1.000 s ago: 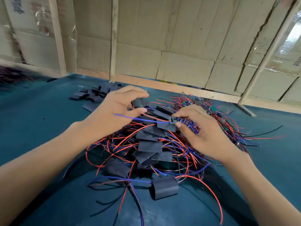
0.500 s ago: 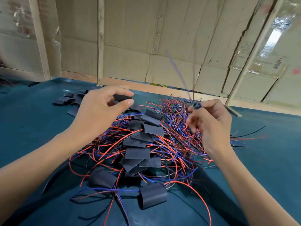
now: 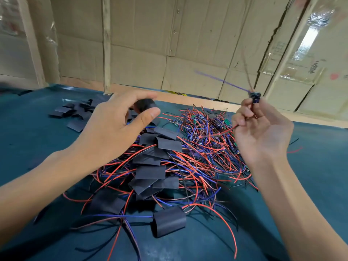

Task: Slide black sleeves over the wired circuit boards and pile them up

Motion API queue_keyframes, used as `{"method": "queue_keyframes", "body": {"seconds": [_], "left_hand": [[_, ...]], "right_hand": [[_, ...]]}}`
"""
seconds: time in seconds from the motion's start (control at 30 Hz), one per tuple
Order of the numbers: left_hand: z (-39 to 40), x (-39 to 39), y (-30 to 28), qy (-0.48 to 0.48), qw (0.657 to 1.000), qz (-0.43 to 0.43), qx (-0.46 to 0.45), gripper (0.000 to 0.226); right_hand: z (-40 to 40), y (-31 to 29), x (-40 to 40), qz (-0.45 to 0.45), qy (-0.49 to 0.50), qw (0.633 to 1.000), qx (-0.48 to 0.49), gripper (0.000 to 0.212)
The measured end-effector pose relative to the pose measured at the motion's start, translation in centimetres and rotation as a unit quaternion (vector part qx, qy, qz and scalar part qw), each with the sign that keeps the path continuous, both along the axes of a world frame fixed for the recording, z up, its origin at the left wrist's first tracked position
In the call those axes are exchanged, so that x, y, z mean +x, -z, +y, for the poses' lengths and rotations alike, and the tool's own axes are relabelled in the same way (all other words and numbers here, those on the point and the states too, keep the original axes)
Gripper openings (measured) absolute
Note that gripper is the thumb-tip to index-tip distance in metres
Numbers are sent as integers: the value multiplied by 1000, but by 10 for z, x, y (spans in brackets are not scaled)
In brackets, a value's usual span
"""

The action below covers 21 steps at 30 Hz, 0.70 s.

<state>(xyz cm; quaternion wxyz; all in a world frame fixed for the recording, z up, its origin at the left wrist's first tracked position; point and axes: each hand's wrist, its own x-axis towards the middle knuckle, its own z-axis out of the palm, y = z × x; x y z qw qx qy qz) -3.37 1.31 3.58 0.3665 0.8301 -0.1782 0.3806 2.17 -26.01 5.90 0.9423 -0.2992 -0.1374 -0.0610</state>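
- Whereas a second ago the small circuit board (image 3: 255, 96) sat low beside the left thumb, the right hand (image 3: 263, 132) now pinches it in raised fingertips, well apart from the sleeve and clear of the heap.
- Its blue and red wires whip upward, blurred; the board is dark and tiny, detail unreadable.
- Across the gap, the left hand (image 3: 113, 129) holds an open black sleeve (image 3: 146, 106) between thumb and fingers, so threading looks to be next.
- Below lies the pile of sleeved boards (image 3: 150, 166) among tangled wires (image 3: 203, 147) on the teal table (image 3: 28, 147); spare flat sleeves (image 3: 75, 113) lie far left.
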Motion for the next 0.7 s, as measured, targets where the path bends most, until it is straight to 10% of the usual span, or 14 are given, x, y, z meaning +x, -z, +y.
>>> {"method": "queue_keyframes", "body": {"seconds": [0.7], "left_hand": [[-31, -16, 18, 139, 989, 34, 33, 54]], "right_hand": [[25, -4, -24, -8, -79, 995, 53, 5]]}}
